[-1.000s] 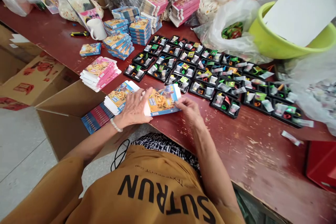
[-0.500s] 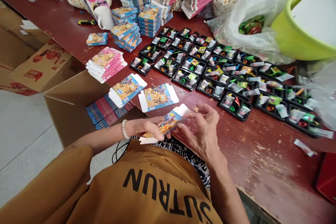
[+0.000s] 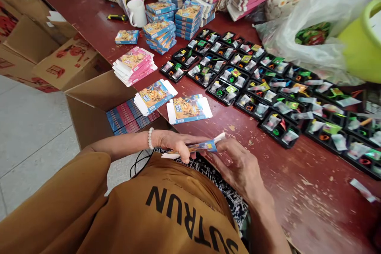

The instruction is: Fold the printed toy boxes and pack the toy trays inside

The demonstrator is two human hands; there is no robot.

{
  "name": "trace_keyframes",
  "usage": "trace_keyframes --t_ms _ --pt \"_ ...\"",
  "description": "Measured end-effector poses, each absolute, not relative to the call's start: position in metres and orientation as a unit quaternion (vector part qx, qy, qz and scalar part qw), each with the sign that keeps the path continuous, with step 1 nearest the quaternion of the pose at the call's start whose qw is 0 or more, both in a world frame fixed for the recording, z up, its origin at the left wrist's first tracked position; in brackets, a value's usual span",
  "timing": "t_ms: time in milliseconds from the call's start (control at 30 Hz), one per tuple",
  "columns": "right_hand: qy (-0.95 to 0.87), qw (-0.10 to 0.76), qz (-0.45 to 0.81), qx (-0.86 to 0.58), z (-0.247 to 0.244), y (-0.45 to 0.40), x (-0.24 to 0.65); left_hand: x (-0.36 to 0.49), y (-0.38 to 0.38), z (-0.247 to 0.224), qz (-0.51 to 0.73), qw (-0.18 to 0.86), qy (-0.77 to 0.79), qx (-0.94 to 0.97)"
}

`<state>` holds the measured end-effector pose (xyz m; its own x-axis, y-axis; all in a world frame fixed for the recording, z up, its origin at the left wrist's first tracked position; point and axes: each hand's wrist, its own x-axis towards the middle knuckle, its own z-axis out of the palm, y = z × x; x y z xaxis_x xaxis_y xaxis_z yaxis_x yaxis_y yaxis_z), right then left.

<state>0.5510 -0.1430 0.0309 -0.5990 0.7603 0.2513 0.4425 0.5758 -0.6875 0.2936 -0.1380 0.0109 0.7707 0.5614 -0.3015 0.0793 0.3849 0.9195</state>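
At the front edge of the worn red-brown table [image 3: 321, 182], just over the lap: one thin blue-and-yellow printed cardboard carton [image 3: 205, 146], near edge-on to the camera, white flaps out at both ends. Left hand [image 3: 172, 143] has it, thumb on the near face, closed down to about the carton's thickness. Right hand [image 3: 239, 158] is at the other end, fingers half curled by the white flap; can't tell if it pinches anything. Step in hand, my read: working the carton open or its end flap over (can't see whether the walls have parted). Next move seems to call for a light left hold, no crushing, and right fingertips on the flap. Another flat blue-and-yellow carton with white flaps [image 3: 189, 108] lies just beyond the left hand. Black plastic compartment trays [image 3: 272, 138], loaded with small bagged bits, sit beyond the right hand, untouched.
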Motion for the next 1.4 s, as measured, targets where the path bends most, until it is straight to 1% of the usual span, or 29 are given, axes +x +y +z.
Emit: trace_keyframes --t_ms 100,167,367,467,533,633,667,733,833,933,1000,1067,1133,1167,1233,1300,1367,1400 --pt "-0.816 0.216 0.416 -0.337 0.041 -0.142 0.553 0.295 -0.138 0.012 0.072 0.832 0.268 0.480" --pt "-0.799 0.187 0.483 -0.305 0.047 -0.143 0.553 0.297 -0.138 0.012 0.057 0.845 0.262 0.462" --pt "-0.803 0.115 0.514 -0.280 0.051 -0.148 0.550 0.303 -0.140 0.010 0.022 0.847 0.256 0.465" --pt "-0.765 0.087 0.590 -0.243 0.049 -0.147 0.545 0.308 -0.137 0.013 0.018 0.838 0.227 0.496" --pt "-0.744 0.052 0.635 -0.201 0.049 -0.146 0.541 0.313 -0.134 0.015 0.010 0.819 0.193 0.540" --pt "-0.757 0.023 0.630 -0.172 0.045 -0.150 0.537 0.319 -0.131 0.014 -0.012 0.763 0.154 0.628" --pt "-0.764 0.027 0.622 -0.173 0.044 -0.152 0.537 0.320 -0.131 0.013 -0.010 0.751 0.155 0.642" --pt "-0.762 0.063 0.613 -0.199 0.040 -0.155 0.539 0.322 -0.132 0.010 0.021 0.750 0.186 0.635" --pt "-0.759 0.135 0.575 -0.274 0.038 -0.149 0.546 0.321 -0.134 0.009 0.114 0.763 0.264 0.579" --pt "-0.814 0.204 0.422 -0.342 0.042 -0.134 0.552 0.321 -0.136 0.014 0.227 0.776 0.297 0.508" --pt "-0.839 0.264 0.315 -0.357 0.044 -0.127 0.553 0.323 -0.137 0.018 0.287 0.779 0.310 0.463" --pt "-0.836 0.312 0.278 -0.355 0.040 -0.125 0.553 0.326 -0.139 0.019 0.311 0.769 0.333 0.448" --pt "-0.810 0.334 0.299 -0.377 0.033 -0.126 0.552 0.330 -0.140 0.018 0.311 0.763 0.350 0.446" --pt "-0.796 0.329 0.323 -0.391 0.029 -0.127 0.553 0.331 -0.140 0.017 0.308 0.765 0.353 0.441" --pt "-0.768 0.301 0.402 -0.398 0.021 -0.127 0.555 0.334 -0.138 0.015 0.292 0.784 0.354 0.418" --pt "-0.724 0.282 0.509 -0.371 0.016 -0.126 0.558 0.336 -0.135 0.013 0.260 0.818 0.349 0.376" --pt "-0.662 0.300 0.590 -0.352 0.012 -0.123 0.559 0.335 -0.131 0.013 0.221 0.856 0.338 0.324" --pt "-0.633 0.322 0.607 -0.357 0.010 -0.121 0.557 0.334 -0.130 0.013 0.205 0.872 0.331 0.298"
